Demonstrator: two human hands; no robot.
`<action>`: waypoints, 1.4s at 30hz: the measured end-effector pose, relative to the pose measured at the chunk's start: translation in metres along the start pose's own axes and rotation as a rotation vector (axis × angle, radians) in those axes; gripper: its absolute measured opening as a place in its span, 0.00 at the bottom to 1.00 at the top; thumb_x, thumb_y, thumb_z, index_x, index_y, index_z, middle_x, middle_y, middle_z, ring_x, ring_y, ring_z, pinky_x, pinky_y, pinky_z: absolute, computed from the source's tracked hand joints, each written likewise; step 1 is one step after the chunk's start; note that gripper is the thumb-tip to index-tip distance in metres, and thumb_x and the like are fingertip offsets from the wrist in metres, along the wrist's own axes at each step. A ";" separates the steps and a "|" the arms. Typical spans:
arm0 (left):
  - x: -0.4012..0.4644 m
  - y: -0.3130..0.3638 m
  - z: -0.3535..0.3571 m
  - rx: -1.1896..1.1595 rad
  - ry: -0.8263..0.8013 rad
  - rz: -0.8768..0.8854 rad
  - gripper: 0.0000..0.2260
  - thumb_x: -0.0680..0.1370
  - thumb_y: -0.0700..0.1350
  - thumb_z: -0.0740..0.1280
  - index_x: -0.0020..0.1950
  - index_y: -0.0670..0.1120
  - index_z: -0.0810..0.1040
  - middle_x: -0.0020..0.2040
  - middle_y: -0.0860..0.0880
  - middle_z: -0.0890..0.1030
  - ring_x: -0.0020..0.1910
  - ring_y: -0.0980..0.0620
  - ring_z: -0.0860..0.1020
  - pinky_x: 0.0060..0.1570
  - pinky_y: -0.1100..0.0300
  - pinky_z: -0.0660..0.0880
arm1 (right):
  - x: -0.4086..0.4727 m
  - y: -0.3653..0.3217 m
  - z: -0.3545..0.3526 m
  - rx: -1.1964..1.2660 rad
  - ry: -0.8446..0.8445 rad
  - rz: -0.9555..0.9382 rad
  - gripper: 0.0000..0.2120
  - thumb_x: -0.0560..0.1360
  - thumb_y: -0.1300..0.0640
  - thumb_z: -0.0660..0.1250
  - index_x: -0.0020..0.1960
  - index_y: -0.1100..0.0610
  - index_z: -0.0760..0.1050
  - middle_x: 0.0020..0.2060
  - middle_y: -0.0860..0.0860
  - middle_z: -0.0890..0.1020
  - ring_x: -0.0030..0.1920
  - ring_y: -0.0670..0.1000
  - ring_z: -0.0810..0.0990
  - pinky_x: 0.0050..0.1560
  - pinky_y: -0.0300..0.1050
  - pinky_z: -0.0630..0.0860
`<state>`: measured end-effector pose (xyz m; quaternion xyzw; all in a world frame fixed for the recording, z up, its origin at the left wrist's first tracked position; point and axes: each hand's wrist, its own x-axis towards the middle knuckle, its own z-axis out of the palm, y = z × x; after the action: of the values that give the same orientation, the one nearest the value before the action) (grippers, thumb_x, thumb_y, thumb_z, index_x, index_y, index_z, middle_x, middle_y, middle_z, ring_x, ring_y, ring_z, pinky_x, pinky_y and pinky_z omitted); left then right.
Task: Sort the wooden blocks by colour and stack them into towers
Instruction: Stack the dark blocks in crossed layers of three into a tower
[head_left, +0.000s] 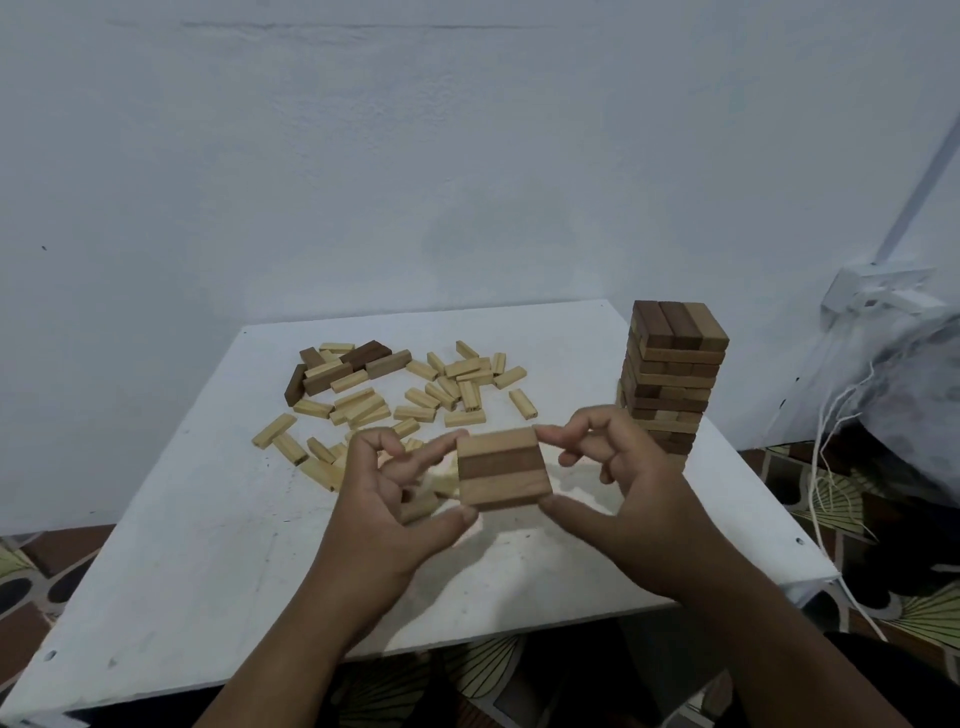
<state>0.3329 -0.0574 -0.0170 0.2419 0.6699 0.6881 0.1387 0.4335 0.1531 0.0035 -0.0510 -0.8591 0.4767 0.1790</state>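
Both hands, the left hand (384, 499) and the right hand (618, 483), pinch a row of three blocks (503, 466) tight from each side, up above the tabletop (208, 519). To do it well, the person should keep each grip snug and level so the middle block cannot slip, then set the row gently on the tower (672, 374).

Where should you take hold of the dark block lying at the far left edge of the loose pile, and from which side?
Probably pinch the dark block across its two long sides near the middle, coming down from above. It lies flat on the white table, its left side open, pale blocks crowding its right. Both hands, left hand and right hand, hold a three-block layer.
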 end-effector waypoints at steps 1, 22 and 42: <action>0.004 0.005 0.004 -0.022 0.011 0.017 0.26 0.63 0.44 0.76 0.49 0.56 0.62 0.63 0.53 0.81 0.65 0.39 0.76 0.64 0.36 0.70 | 0.002 -0.004 -0.003 0.017 0.038 -0.008 0.21 0.70 0.57 0.77 0.57 0.46 0.70 0.56 0.32 0.80 0.59 0.41 0.77 0.55 0.42 0.70; 0.103 0.072 0.126 -0.029 -0.065 0.143 0.21 0.68 0.50 0.74 0.48 0.62 0.62 0.62 0.63 0.80 0.66 0.34 0.68 0.68 0.34 0.63 | 0.036 0.004 -0.101 0.140 0.496 -0.107 0.15 0.75 0.62 0.71 0.52 0.48 0.68 0.53 0.34 0.83 0.60 0.40 0.77 0.50 0.30 0.69; 0.139 0.053 0.159 -0.021 -0.053 0.081 0.22 0.70 0.50 0.72 0.56 0.59 0.62 0.62 0.62 0.80 0.68 0.46 0.73 0.69 0.43 0.62 | 0.056 0.040 -0.116 0.140 0.545 0.032 0.19 0.73 0.57 0.73 0.56 0.45 0.67 0.54 0.35 0.83 0.56 0.41 0.76 0.49 0.39 0.67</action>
<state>0.3050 0.1462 0.0537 0.2854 0.6484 0.6935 0.1312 0.4198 0.2822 0.0406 -0.1782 -0.7435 0.5062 0.3989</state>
